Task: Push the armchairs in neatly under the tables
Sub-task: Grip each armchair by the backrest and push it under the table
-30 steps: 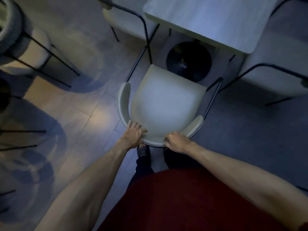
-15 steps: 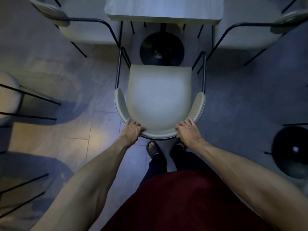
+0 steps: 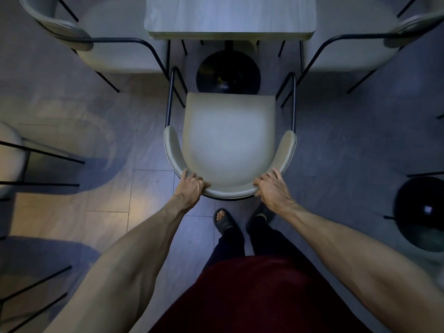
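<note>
Squared up to the table now, both hands are gripping the armchair's curved backrest; light frame, likely sliding easily

Grey tiled floor, black slide sandals, dark trousers, dark red shirt

Armchair, askew to the table one second earlier, now squared to its near edge, with the right hand shifted outward along the curved backrest toward its right corner.
</note>
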